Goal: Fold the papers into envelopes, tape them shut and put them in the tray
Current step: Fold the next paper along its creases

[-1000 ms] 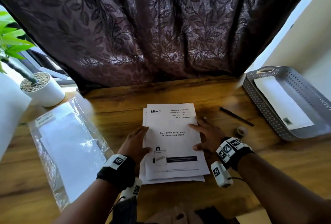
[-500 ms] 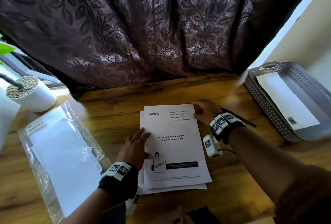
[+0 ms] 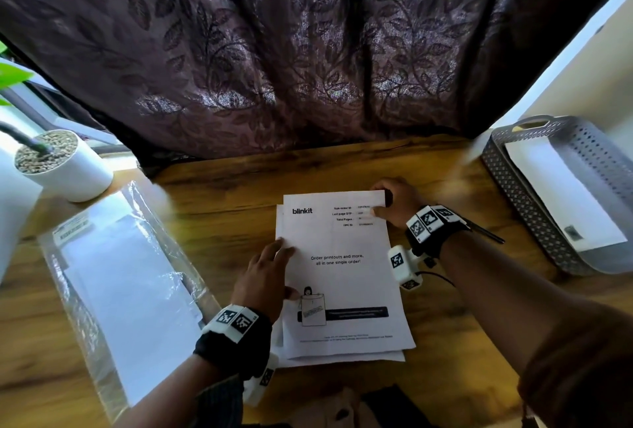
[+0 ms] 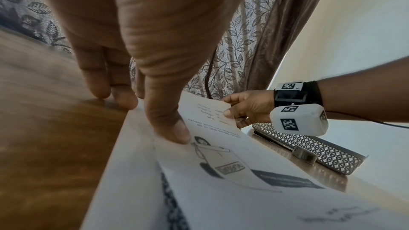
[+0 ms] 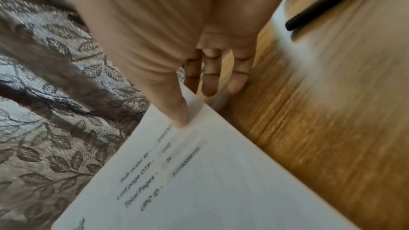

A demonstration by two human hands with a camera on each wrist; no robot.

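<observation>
A stack of white papers (image 3: 346,355) lies mid-table, topped by a printed "blinkit" sheet (image 3: 342,277). My left hand (image 3: 270,273) rests on the sheet's left edge, fingers straight and thumb (image 4: 175,132) pressing the print. My right hand (image 3: 390,203) pinches the sheet's far right corner, thumb (image 5: 179,114) on top and fingers underneath; the corner is slightly lifted (image 4: 212,109). A grey perforated tray (image 3: 513,201) at the right holds a white folded paper (image 3: 561,194).
A black pen (image 3: 488,234) lies just right of my right wrist. A clear plastic bag of white sheets (image 3: 130,290) lies at the left, and a white plant pot (image 3: 65,167) stands behind it. A dark leaf-patterned curtain (image 3: 308,51) hangs along the table's back edge.
My right hand moved from the sheet's right edge up to its far right corner and pinched it. My left hand stayed on the left edge.
</observation>
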